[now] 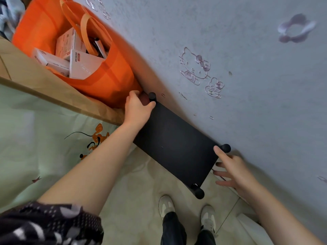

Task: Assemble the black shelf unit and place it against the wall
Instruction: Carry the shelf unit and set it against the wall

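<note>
The black shelf unit (175,145) is seen from above, its long back edge set right along the wall (247,68), pretty much flush. Its left end sits just beside an orange bag (109,80), so it's tight there. Open tiled floor (138,188) is left on the near side. The left hand (137,109) is curled over the left end by the corner post (152,97). The right hand (235,171) is spread wide, fingers straight, nothing held, one fingertip beside the right post cap (226,148). The top panel is flat, matte and rectangular, and the caps are round. The wall is rough, with cartoon stickers (196,66).
</note>
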The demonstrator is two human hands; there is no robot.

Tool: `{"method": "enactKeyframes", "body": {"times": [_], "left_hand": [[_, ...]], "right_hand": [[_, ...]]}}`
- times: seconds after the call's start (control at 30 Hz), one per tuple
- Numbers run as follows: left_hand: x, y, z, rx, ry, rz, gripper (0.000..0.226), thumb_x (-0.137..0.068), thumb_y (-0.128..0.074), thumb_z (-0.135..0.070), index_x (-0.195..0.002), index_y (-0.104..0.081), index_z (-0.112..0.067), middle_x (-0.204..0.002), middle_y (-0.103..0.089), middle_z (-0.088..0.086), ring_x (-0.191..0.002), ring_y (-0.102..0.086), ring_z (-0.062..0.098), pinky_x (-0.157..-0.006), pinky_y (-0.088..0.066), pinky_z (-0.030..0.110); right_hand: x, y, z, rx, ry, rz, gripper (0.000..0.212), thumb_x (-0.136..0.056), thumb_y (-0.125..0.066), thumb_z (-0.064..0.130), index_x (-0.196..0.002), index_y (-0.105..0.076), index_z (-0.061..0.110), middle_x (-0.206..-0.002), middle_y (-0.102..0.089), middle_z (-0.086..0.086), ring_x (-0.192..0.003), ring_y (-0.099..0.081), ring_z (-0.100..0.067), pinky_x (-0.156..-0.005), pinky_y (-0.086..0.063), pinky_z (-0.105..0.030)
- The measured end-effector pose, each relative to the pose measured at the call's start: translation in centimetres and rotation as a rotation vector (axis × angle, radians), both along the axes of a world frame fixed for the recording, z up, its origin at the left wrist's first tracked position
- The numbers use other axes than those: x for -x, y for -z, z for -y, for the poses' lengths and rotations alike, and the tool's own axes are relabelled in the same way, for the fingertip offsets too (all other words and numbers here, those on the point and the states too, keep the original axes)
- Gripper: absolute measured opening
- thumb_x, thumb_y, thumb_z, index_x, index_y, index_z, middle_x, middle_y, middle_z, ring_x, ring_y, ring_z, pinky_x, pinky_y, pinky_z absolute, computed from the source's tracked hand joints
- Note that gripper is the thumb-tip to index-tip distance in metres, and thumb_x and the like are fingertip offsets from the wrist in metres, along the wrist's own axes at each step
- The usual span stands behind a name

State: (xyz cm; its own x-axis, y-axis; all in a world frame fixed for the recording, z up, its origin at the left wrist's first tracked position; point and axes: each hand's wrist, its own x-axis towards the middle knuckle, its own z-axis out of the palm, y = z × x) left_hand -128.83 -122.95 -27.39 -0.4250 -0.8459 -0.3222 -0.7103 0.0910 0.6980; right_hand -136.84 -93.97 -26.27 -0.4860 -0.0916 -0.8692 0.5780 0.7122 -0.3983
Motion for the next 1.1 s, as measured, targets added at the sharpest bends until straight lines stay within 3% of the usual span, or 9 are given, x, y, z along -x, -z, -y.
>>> {"method": "enactKeyframes", "body": {"times": [0.1, 0.23, 0.43, 0.53, 0.6, 0.7, 0.9, 1.0, 1.1], "left_hand": [[0.4, 1.7, 1.2, -0.193, 0.062, 0.109, 0.080, -0.092, -0.066, -0.053, -0.152, -0.032, -0.011, -0.153, -0.042, 0.010, -0.138, -0.042, 0.032, -0.102, -0.037, 0.034], [0.3, 3.2, 2.1, -0.296, 0.155, 0.171, 0.081, -0.096, -0.052, -0.062, -0.155, -0.031, -0.011, -0.157, -0.040, 0.009, -0.141, -0.040, 0.031, -0.113, -0.034, 0.037], [0.6, 3.8, 1.7, -0.363, 0.124, -0.005, 0.072, -0.093, -0.069, -0.043, -0.152, -0.037, -0.017, -0.158, -0.040, 0.003, -0.142, -0.041, 0.022, -0.105, -0.033, 0.028], [0.9, 3.9, 1.4, -0.337, 0.157, -0.058, 0.070, -0.090, -0.074, -0.031, -0.150, -0.042, -0.017, -0.153, -0.045, 0.002, -0.124, -0.045, 0.008, -0.093, -0.034, 0.016], [1.1, 4.0, 1.4, -0.323, 0.161, -0.078, 0.070, -0.089, -0.076, -0.026, -0.150, -0.043, -0.016, -0.152, -0.047, 0.002, -0.116, -0.042, 0.005, -0.094, -0.035, 0.020], [0.5, 4.1, 1.9, -0.290, 0.117, -0.072, 0.072, -0.087, -0.078, -0.021, -0.150, -0.044, -0.016, -0.152, -0.048, 0.003, -0.131, -0.046, 0.012, -0.100, -0.034, 0.024], [-0.3, 4.4, 2.3, -0.238, 0.097, -0.055, 0.070, -0.087, -0.078, -0.017, -0.149, -0.045, -0.017, -0.152, -0.048, 0.003, -0.139, -0.045, 0.023, -0.108, -0.033, 0.029], [0.1, 4.6, 1.8, -0.234, 0.113, -0.022, 0.070, -0.087, -0.077, -0.021, -0.149, -0.044, -0.020, -0.153, -0.047, 0.001, -0.142, -0.042, 0.025, -0.121, -0.026, 0.047], [0.4, 4.7, 1.6, -0.230, 0.129, 0.018, 0.072, -0.087, -0.077, -0.024, -0.150, -0.042, -0.022, -0.155, -0.045, 0.000, -0.144, -0.039, 0.027, -0.120, -0.025, 0.055]], "right_hand": [[0.5, 0.3, 1.1, 0.068, 0.124, 0.105, 0.061, -0.088, -0.063, 0.057, -0.131, -0.054, 0.015, -0.122, -0.064, -0.011, -0.094, -0.068, -0.033, -0.078, -0.058, -0.051], [1.2, 0.6, 1.9, 0.120, 0.274, 0.219, 0.050, -0.094, -0.059, 0.050, -0.126, -0.052, 0.013, -0.119, -0.063, -0.016, -0.094, -0.067, -0.038, -0.071, -0.057, -0.051], [0.9, 1.1, 1.9, 0.127, 0.268, 0.113, 0.025, -0.100, -0.045, 0.029, -0.113, -0.054, 0.008, -0.112, -0.064, -0.020, -0.087, -0.070, -0.040, -0.058, -0.059, -0.049], [0.7, 1.1, 1.8, 0.135, 0.288, 0.054, 0.022, -0.101, -0.041, 0.025, -0.105, -0.055, 0.009, -0.109, -0.066, -0.019, -0.087, -0.070, -0.038, -0.059, -0.059, -0.051], [0.8, 1.1, 1.8, 0.151, 0.285, 0.033, 0.023, -0.102, -0.038, 0.022, -0.105, -0.056, 0.008, -0.107, -0.066, -0.019, -0.086, -0.070, -0.038, -0.058, -0.059, -0.050], [0.6, 1.3, 2.2, 0.185, 0.257, 0.031, 0.021, -0.102, -0.046, 0.022, -0.111, -0.057, 0.006, -0.108, -0.067, -0.018, -0.089, -0.071, -0.038, -0.064, -0.060, -0.055], [0.7, 1.6, 3.1, 0.192, 0.171, 0.016, 0.036, -0.091, -0.066, 0.047, -0.106, -0.063, 0.015, -0.103, -0.072, -0.008, -0.087, -0.073, -0.031, -0.064, -0.061, -0.053], [1.5, 1.9, 2.4, 0.190, 0.266, 0.087, 0.041, -0.094, -0.057, 0.054, -0.112, -0.060, 0.017, -0.107, -0.068, -0.012, -0.092, -0.070, -0.038, -0.061, -0.059, -0.055], [2.2, 2.1, 1.8, 0.239, 0.292, 0.121, 0.033, -0.095, -0.058, 0.044, -0.111, -0.062, 0.016, -0.109, -0.066, -0.015, -0.089, -0.070, -0.038, -0.059, -0.058, -0.054]]}}
